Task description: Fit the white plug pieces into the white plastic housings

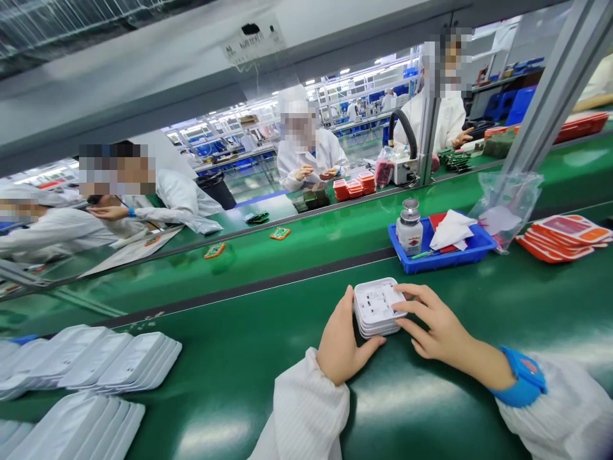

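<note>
A short stack of white square plastic housings (378,303) stands on the green bench in front of me. The top one shows its inner side with small slots and posts. My left hand (342,345) wraps round the stack's left and near sides, thumb along the front. On the right, my right hand (433,322) has its fingers spread, the tips touching the right edge of the top housing. A blue band is round my right wrist. Whether the right fingers grip the top housing or only rest on it is hard to see.
Stacked white covers (129,364) lie at the left. Behind my hands stands a blue tray (443,255) with a pump bottle (409,227) and white cloth (453,230). Orange-framed panels (565,236) are piled right. Circuit boards (280,233) lie on the green belt; co-workers sit beyond.
</note>
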A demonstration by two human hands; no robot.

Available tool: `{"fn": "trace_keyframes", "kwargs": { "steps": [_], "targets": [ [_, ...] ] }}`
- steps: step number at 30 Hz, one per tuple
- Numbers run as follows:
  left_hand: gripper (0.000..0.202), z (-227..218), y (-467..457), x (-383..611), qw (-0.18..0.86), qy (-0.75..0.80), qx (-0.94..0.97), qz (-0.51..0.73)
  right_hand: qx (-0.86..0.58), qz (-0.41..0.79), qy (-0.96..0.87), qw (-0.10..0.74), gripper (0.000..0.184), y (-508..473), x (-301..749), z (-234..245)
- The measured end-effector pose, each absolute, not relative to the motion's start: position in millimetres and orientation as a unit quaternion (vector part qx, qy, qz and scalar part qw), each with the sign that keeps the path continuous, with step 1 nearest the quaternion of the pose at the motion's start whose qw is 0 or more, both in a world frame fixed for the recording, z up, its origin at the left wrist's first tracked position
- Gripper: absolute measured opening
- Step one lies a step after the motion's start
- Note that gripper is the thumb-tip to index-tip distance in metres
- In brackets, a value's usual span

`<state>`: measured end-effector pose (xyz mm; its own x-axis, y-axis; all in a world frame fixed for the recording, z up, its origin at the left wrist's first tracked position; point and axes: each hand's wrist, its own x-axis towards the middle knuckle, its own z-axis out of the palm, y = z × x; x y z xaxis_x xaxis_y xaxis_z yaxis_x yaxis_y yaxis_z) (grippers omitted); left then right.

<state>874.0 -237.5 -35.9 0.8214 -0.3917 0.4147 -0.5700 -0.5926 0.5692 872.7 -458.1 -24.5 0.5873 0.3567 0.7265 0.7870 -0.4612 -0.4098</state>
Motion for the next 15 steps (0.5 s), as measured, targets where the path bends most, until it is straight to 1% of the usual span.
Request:
{"fn": "trace_keyframes", "kwargs": {
  "steps": [1, 3, 6, 11, 15],
  "targets": [
    [0.108, -36.9, -237.4, 874.5, 0.371, -0.263, 0.885, 0.1, -0.804, -0.288, -0.35, 0.385, 0.02, -457.8, 873.0, -24.5],
    [0.112, -38.2, -237.3, 875.6, 0.384, -0.255, 0.885, 0.064, -0.799, -0.297, -0.345, 0.393, 0.016, -457.3, 873.3, -24.2],
    [0.107, -37.6, -237.5, 876.6, 0.387, -0.247, 0.887, 0.052, -0.796, -0.301, -0.339, 0.402, 0.014, -457.0, 872.8, -24.0],
    [0.104, -34.9, -240.1, 877.6, 0.39, -0.234, 0.89, 0.042, -0.797, -0.306, -0.334, 0.4, 0.017, -457.3, 871.9, -23.8],
    [0.096, -37.6, -244.7, 884.5, 0.387, -0.228, 0.891, 0.07, -0.788, -0.337, -0.329, 0.397, 0.015, -456.1, 868.9, -17.1]
  ]
}}
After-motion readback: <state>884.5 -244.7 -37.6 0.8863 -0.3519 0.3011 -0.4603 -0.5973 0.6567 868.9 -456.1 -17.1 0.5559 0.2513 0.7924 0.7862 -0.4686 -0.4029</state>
